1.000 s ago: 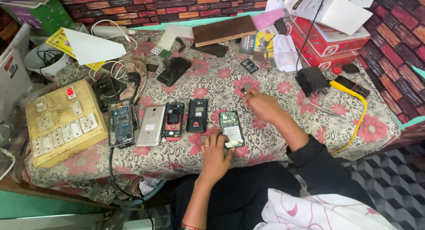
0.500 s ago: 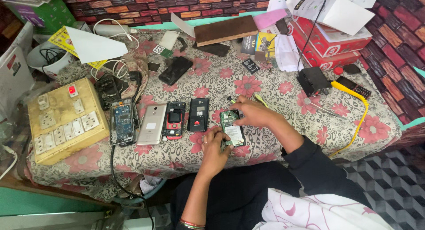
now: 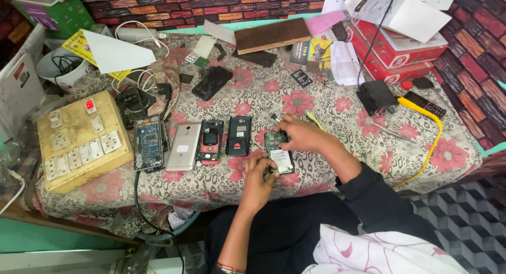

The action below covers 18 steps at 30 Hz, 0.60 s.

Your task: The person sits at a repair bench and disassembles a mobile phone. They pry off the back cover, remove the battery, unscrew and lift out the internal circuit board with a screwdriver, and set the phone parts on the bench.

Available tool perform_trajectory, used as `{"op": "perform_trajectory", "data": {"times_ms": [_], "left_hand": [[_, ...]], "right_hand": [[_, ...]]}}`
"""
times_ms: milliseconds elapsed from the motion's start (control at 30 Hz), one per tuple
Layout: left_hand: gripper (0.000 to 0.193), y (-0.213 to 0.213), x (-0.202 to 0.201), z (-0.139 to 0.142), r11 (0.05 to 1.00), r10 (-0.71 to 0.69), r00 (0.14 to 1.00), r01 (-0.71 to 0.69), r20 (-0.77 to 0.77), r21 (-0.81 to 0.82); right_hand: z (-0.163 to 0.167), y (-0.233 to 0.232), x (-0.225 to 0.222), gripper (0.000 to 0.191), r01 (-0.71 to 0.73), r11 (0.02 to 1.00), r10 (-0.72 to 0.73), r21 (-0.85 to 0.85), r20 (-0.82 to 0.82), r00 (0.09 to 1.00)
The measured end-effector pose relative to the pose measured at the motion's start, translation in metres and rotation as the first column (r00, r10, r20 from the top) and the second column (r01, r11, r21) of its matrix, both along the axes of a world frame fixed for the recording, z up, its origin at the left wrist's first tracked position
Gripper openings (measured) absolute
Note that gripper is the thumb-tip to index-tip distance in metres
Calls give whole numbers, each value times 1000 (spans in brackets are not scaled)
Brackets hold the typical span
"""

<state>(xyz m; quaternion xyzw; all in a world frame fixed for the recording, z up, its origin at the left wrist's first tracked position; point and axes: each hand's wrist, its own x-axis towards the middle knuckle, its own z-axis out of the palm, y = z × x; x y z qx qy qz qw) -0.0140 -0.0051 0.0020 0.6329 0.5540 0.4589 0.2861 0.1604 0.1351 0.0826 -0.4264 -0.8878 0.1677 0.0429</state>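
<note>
Opened phone (image 3: 278, 154) lies flat on counter (image 3: 337, 121), near front edge, circuit board up. Change: right hand (image 3: 298, 134), a second ago raised beyond it, now down on top end, fingers pressed to board; left hand (image 3: 259, 174) steadies lower edge, thumb and fingers pinching casing. Work judged moved from reaching to direct handling. Left of it: black phone (image 3: 239, 135), red phone (image 3: 210, 142), silver phone (image 3: 184, 146), bare-board phone (image 3: 148, 143). Farther: switchboard (image 3: 79, 139), yellow cable (image 3: 427, 134), red boxes (image 3: 392, 52). Nothing obstructs hands.

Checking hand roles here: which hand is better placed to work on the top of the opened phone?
Likely the right hand: its fingertips sit at the opened phone's top edge, while the left hand steadies the lower end.
</note>
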Motion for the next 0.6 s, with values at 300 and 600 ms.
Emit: {"op": "perform_trajectory", "data": {"times_ms": [300, 600], "left_hand": [[28, 1, 8, -1, 999, 45, 999, -45, 18, 29], [28, 6, 10, -5, 997, 45, 998, -42, -51, 64]], "right_hand": [[-30, -25, 14, 36, 96, 994, -56, 57, -493, 868], [-67, -45, 7, 31, 429, 902, -275, 49, -702, 657]]}}
